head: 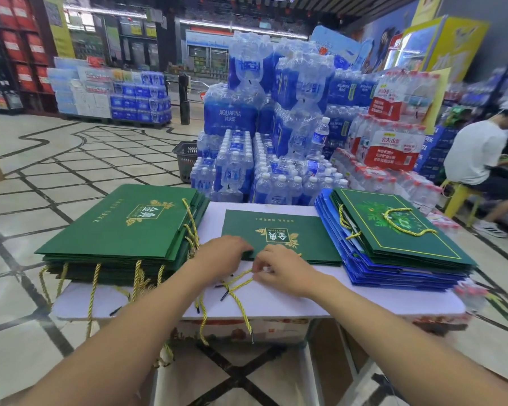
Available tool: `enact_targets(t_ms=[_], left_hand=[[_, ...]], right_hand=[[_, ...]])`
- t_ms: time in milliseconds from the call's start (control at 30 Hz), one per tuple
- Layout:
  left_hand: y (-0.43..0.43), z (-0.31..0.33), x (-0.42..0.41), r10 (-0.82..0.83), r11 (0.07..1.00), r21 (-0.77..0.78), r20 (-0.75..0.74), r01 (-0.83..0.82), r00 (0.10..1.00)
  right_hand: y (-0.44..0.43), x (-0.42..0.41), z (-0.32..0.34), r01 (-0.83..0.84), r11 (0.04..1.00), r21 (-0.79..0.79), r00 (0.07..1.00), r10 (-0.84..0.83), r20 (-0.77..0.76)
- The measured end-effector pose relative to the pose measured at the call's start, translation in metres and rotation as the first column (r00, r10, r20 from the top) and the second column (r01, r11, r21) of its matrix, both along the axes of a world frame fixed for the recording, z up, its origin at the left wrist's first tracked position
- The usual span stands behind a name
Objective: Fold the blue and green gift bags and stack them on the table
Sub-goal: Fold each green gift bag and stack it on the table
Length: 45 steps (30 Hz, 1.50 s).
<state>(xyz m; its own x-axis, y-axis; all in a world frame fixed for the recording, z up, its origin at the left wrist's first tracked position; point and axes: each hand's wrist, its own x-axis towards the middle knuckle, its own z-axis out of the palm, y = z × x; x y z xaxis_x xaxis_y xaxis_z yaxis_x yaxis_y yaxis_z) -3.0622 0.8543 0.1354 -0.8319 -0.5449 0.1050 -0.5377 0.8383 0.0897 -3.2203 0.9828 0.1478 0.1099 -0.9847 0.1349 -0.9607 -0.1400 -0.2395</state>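
A flat green gift bag [288, 230] with a gold logo lies in the middle of the white table [364, 300]. My left hand [222, 251] rests on the bag's near edge, fingers curled over it. Just beside it, my right hand [279, 269] pinches a gold rope handle [238, 281] at that edge. A tall stack of flat green bags [121, 232] sits at the left, rope handles hanging over the table's edge. On the right stands a stack of blue bags [393, 271] topped by a green bag [402, 230].
Shrink-wrapped packs of water bottles [264, 136] rise right behind the table. A black shopping basket [185, 159] stands on the tiled floor at the back left. A person in a white shirt [478, 153] sits on a yellow stool at the right.
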Motion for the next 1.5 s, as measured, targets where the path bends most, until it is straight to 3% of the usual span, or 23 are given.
enact_targets(t_ms=[233, 300, 333, 400, 467, 533, 567, 767, 933, 1067, 1233, 1500], left_hand=[[-0.006, -0.018, 0.001, -0.067, 0.998, -0.013, -0.186, 0.066, 0.980], [-0.007, -0.023, 0.003, -0.078, 0.996, 0.015, -0.230, 0.084, 0.970], [-0.005, -0.022, 0.005, -0.083, 0.995, 0.037, -0.248, 0.095, 0.965], [0.000, -0.021, 0.006, -0.097, 0.991, 0.065, -0.276, 0.120, 0.956], [0.006, -0.020, 0.006, -0.071, 0.992, 0.078, -0.317, 0.101, 0.946], [0.007, -0.025, 0.007, -0.006, 0.992, 0.119, -0.351, 0.051, 0.936], [0.007, -0.027, 0.007, 0.012, 0.990, 0.135, -0.363, 0.040, 0.932], [0.012, -0.025, 0.009, 0.062, 0.990, 0.138, -0.368, -0.011, 0.928], [0.012, -0.028, 0.011, 0.099, 0.982, 0.185, -0.387, -0.028, 0.917], [0.014, -0.028, 0.011, 0.111, 0.983, 0.181, -0.413, -0.038, 0.904], [0.012, -0.031, 0.010, 0.118, 0.981, 0.191, -0.400, -0.043, 0.909], [0.012, -0.030, 0.010, 0.130, 0.979, 0.199, -0.410, -0.050, 0.903]], right_hand=[[0.004, 0.001, 0.004, -0.009, 0.998, 0.059, 1.000, 0.009, -0.005], [0.003, 0.000, 0.009, -0.001, 0.995, 0.097, 0.997, -0.007, 0.082], [0.002, -0.003, 0.012, 0.009, 0.992, 0.122, 0.980, -0.033, 0.197], [0.000, -0.006, 0.023, 0.041, 0.989, 0.141, 0.874, -0.104, 0.474], [-0.004, -0.010, 0.039, 0.070, 0.988, 0.138, 0.703, -0.147, 0.696], [-0.007, -0.014, 0.063, 0.094, 0.982, 0.161, 0.557, -0.186, 0.810], [-0.008, -0.017, 0.074, 0.096, 0.982, 0.162, 0.540, -0.188, 0.820], [-0.020, -0.035, 0.125, 0.120, 0.991, 0.050, 0.672, -0.118, 0.731], [-0.028, -0.037, 0.138, 0.131, 0.990, 0.050, 0.780, -0.134, 0.611], [-0.038, -0.037, 0.127, 0.127, 0.988, 0.093, 0.856, -0.156, 0.492], [-0.048, -0.038, 0.092, 0.121, 0.977, 0.177, 0.962, -0.160, 0.223], [-0.052, -0.038, 0.061, 0.103, 0.969, 0.226, 0.994, -0.108, 0.014]])
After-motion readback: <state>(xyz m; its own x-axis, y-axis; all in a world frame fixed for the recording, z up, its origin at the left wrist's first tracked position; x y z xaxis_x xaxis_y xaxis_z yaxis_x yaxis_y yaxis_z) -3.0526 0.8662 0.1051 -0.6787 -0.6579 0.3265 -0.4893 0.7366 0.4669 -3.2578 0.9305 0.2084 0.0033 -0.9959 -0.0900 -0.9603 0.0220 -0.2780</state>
